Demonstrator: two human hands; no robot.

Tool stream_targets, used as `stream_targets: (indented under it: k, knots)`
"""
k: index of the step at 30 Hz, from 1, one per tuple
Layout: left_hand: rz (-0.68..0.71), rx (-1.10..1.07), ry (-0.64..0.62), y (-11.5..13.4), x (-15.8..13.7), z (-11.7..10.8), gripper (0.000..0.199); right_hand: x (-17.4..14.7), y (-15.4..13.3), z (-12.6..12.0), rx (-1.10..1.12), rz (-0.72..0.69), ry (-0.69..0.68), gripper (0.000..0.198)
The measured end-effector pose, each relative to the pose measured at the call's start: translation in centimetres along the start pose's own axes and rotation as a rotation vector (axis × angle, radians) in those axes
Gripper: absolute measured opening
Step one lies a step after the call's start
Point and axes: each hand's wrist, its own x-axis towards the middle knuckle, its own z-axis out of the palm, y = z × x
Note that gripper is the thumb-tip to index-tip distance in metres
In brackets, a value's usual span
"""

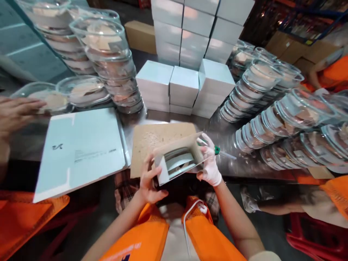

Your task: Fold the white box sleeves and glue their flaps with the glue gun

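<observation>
Between my hands is a small white cardboard box (163, 173), tilted with its near end open and showing a clear round container (181, 162) inside. My bare left hand (149, 181) grips the box's left side, the thumb apart below it. On the right side, my right hand (209, 161), in a white glove, holds the box by its edge and flap. A green-handled tool with a thin pale shaft (217, 150) shows just beyond my right hand; whether that hand touches it, I cannot tell. Under the box lies a brown cardboard sheet (141, 145).
White closed boxes (183, 79) are stacked at the back centre. Stacks of clear round containers (114, 65) stand on the left, with more stacked containers (272, 112) on the right. A large white carton (89, 145) lies left. Another person's hand (21, 112) reaches in there.
</observation>
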Motion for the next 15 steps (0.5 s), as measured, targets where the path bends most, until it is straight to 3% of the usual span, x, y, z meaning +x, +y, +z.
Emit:
stream_targets:
  k: [2, 5, 8, 10, 12, 15]
  knots:
    - [0.126, -0.006, 0.071, 1.0, 0.9, 0.3, 0.057, 0.9, -0.7, 2.0, 0.057, 0.021, -0.021, 0.092]
    - [0.115, -0.026, 0.139, 2.5, 2.0, 1.1, 0.036, 1.5, -2.0, 4.9, 0.154, 0.106, 0.220, 0.061]
    - [0.083, -0.104, 0.203, 3.2, 2.3, 1.4, 0.054, 1.5, -2.8, 6.4, 0.237, 0.097, 0.414, 0.058]
    - [0.135, -0.045, 0.156, 3.0, 2.2, 0.8, 0.048, 1.3, -2.9, 5.8, 0.227, 0.112, 0.389, 0.062]
    - [0.184, 0.063, 0.086, 2.5, 2.1, -0.2, 0.032, 0.7, -2.5, 3.8, 0.109, 0.167, 0.317, 0.049]
    - [0.225, 0.109, 0.050, 1.8, 2.4, -1.5, 0.038, -1.0, -1.6, -0.5, -0.363, 0.379, 0.333, 0.044]
